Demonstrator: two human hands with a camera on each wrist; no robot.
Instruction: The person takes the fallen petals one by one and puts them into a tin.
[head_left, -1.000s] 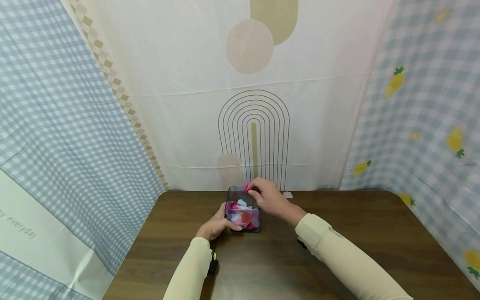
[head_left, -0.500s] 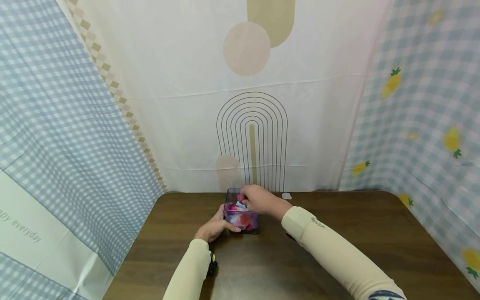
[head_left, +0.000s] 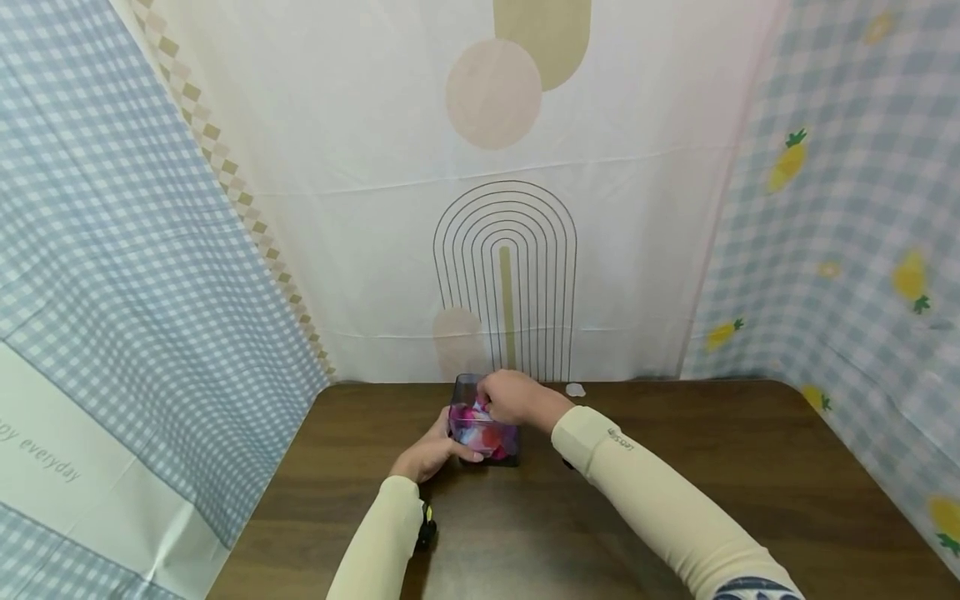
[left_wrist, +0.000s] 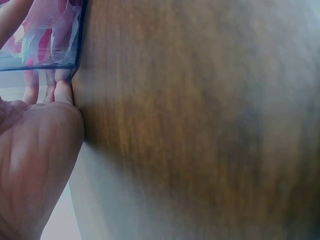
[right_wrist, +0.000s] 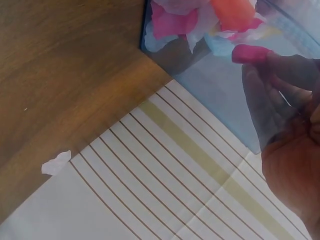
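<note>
A see-through plastic box (head_left: 467,385) stands near the table's back edge, partly filled with crumpled paper scraps (head_left: 487,437) in pink, white, pale blue and orange. My left hand (head_left: 431,452) holds it from the left, thumb along the front wall. In the left wrist view, the fingers (left_wrist: 31,87) of that hand lie against the box's side, low by the table. My right hand (head_left: 513,397) reaches into the top of the box. Its thumb and finger pinch a bright pink paper scrap (right_wrist: 250,54) in the right wrist view.
One small white paper scrap (head_left: 575,390) lies at the back edge of the brown wooden table (head_left: 637,492), right of the box. A patterned white cloth (head_left: 382,275) hangs directly behind, with checked cloths on both sides.
My right hand has moved left and down from above the box's rim into its opening, carrying the pink scrap. The left hand keeps its hold on the box.
</note>
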